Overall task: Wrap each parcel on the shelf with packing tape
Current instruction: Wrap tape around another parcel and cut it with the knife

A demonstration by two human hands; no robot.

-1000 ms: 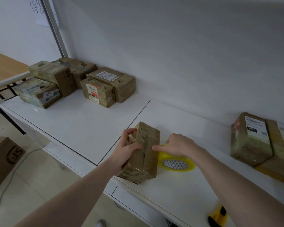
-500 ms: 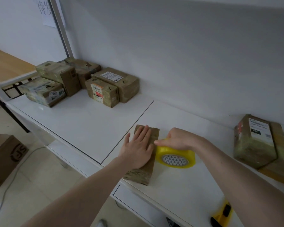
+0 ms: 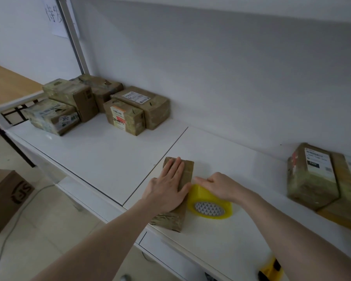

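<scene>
Single head view, looking forward and down, close over white shelf (image 3: 101, 151) front edge.

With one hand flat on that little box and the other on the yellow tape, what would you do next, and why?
Probably draw the tape roll away over the parcel. The left hand presses it flat on the shelf, and the right hand holds the roll against its right side.

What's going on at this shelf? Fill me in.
A person is taping parcels. The left hand lies flat on top of a small brown parcel near the front edge of the white shelf, pressing it down. The right hand holds a yellow roll of packing tape right beside that parcel. More parcels sit in a group at the back left and at the far right.
</scene>
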